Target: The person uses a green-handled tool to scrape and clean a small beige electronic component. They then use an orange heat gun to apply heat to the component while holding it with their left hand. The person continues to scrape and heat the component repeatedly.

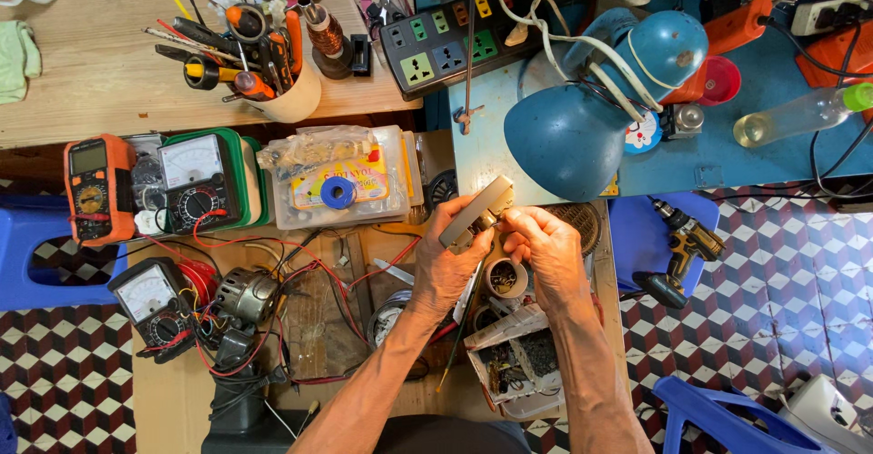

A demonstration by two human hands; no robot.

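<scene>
My left hand (446, 268) grips a small flat beige-grey device (476, 212) and holds it tilted above the workbench. My right hand (546, 249) touches the device's lower right end with its fingertips pinched; whether they pinch a small part I cannot tell. Just below both hands stands a small round tin (506, 279) with tiny parts inside. Under my wrists lies an open white box (518, 363) of small components.
A blue desk lamp (591, 109) hangs over the bench just above my hands. Meters (195, 181), a small motor (245, 295) and red and black leads lie left. A power strip (446, 40) and a tool cup (286, 86) are behind. A cordless drill (677, 249) rests right.
</scene>
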